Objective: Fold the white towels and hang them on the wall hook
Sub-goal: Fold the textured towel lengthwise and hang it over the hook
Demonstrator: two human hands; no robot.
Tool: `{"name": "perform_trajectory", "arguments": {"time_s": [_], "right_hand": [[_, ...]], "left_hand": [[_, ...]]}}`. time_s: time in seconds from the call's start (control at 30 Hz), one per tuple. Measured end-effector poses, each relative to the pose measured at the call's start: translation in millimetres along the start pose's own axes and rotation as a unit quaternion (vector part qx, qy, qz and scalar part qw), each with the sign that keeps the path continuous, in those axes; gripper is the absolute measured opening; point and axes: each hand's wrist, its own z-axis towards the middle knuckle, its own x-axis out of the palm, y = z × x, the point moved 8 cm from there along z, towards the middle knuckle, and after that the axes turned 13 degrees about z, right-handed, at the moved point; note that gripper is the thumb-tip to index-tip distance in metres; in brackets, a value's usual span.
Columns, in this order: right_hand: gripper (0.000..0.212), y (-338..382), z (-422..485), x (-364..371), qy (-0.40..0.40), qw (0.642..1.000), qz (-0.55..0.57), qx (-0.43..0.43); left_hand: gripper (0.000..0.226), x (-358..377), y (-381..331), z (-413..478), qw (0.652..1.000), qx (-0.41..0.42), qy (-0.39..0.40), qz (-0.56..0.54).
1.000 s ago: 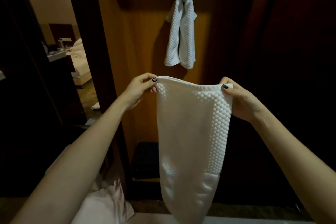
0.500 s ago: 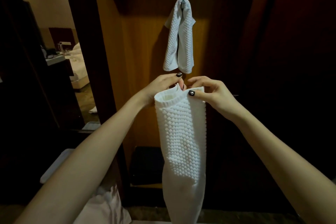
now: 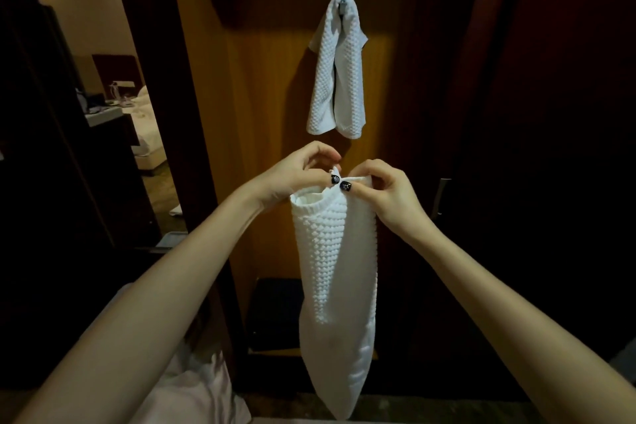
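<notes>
Midway, a white waffle-textured towel (image 3: pixel 335 272) hangs doubled lengthwise, its top corners pinched together between the left hand (image 3: pixel 296 170) and the right hand (image 3: pixel 385 196), fingers closed on the hem. At twelve o'clock, another folded white towel (image 3: pixel 339 72) already drapes over the metal wall hook (image 3: pixel 343 5) on the wooden panel (image 3: pixel 261 86). Remaining, seemingly: finishing this fold and hanging it.
</notes>
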Motion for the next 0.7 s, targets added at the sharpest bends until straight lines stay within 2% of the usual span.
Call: {"name": "perform_trajectory", "arguments": {"time_s": [0.13,0.23,0.33,0.47,0.6,0.7], "right_hand": [[0.005,-8,-1,8,0.048,0.997,0.056,0.038],[0.009,-15,1,5,0.057,0.996,0.048,0.052],[0.015,-19,2,1,0.021,0.998,0.029,0.042],[0.013,-20,0,0,-0.03,0.999,0.024,0.037],[0.012,-21,-3,1,-0.028,0.997,0.053,0.055],[0.009,-24,-7,-5,-0.002,0.987,0.132,0.09]], "left_hand": [[0.046,8,1,-6,1.0,0.012,0.013,-0.012],[0.046,10,-2,-8,1.0,0.019,0.01,0.018],[0.039,6,-4,-10,0.998,0.017,-0.012,0.053],[0.03,4,-5,-9,0.983,0.029,-0.056,0.173],[0.02,4,-7,-15,0.983,0.053,-0.105,0.138],[0.014,1,-12,-18,0.983,0.068,-0.131,0.107]]}}
